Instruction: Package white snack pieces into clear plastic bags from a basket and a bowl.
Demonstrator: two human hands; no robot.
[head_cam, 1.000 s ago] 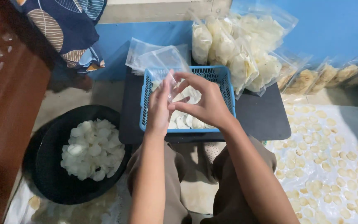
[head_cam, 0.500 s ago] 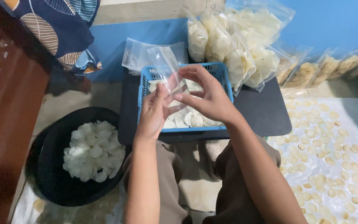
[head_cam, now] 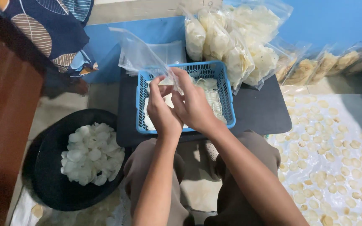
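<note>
I am looking down at both hands working together over the blue basket (head_cam: 227, 100), which is sitting on the small black table (head_cam: 260, 111) near its left edge. My left hand (head_cam: 162, 111) and right hand (head_cam: 193, 104) are pressed close side by side, fingers pinching the mouth of a clear plastic bag (head_cam: 141, 56) that is sticking up and away toward the table's far left corner. The basket is holding pale white crackers (head_cam: 212, 94). Along the table's far edge, filled bags of crackers (head_cam: 239, 39) are piling up against the blue wall. On the floor beside the table's left edge, a black basin (head_cam: 51, 175) is holding more white crackers. To the right, loose crackers are lying spread on a sheet (head_cam: 344, 146).
</note>
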